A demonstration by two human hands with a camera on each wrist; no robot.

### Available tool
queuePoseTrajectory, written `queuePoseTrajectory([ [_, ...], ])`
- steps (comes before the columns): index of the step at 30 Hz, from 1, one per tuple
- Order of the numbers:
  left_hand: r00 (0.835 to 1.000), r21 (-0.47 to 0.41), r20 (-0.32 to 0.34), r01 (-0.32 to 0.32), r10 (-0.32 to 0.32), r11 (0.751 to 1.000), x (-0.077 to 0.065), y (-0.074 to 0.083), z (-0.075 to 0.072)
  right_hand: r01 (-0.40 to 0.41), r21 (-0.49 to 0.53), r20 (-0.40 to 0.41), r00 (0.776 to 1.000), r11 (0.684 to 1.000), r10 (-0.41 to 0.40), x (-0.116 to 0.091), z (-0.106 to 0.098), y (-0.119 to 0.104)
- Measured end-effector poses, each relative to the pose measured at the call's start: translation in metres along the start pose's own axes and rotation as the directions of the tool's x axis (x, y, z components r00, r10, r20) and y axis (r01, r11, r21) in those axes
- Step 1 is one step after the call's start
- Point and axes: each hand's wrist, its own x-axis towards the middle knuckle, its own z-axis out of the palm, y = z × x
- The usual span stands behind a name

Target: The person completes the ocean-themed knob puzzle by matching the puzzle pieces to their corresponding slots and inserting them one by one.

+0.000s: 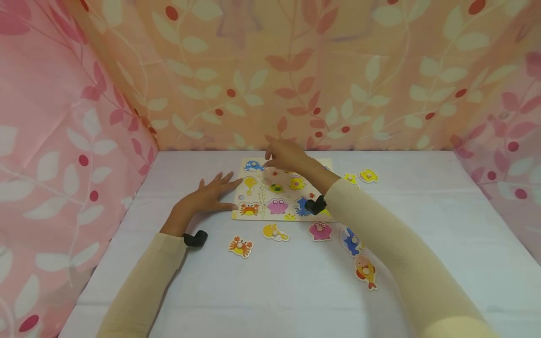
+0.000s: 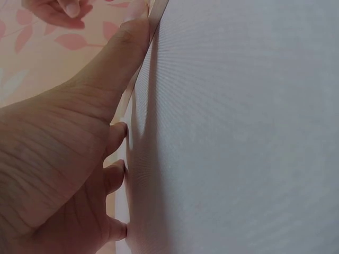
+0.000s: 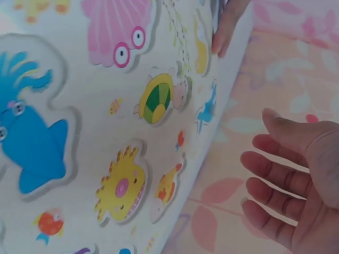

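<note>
A wooden sea-animal puzzle board lies on the white-covered table. My left hand spreads its fingers at the board's left side, thumb and fingertips touching the edge. Over the board's far edge hovers my right hand, fingers loosely bent; the right wrist view shows nothing in it. Nearest to it is a blue whale in the board's far left corner. The board also bears a pink shell picture, a crab picture and a green turtle. My right forearm hides the board's far right part.
Loose knobbed pieces lie before the board: a crab, a seahorse, a pink shell, a blue piece and a fish. A yellow star and another yellow piece lie right. Patterned cloth walls surround the table.
</note>
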Motion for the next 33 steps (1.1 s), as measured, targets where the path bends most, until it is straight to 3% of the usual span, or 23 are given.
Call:
queuePoseTrajectory([
  [14, 1.0, -0.007, -0.001, -0.007, 0.007, 1.0, -0.002, 0.001, -0.001, 0.008, -0.049, -0.019, 1.0, 0.999, -0.009, -0.078, -0.017, 0.004],
  [33, 1.0, -0.013, -0.011, -0.023, 0.023, 1.0, -0.002, -0.001, 0.0, -0.052, 0.025, -0.066, 0.996, 0.998, 0.053, -0.16, -0.007, 0.014],
])
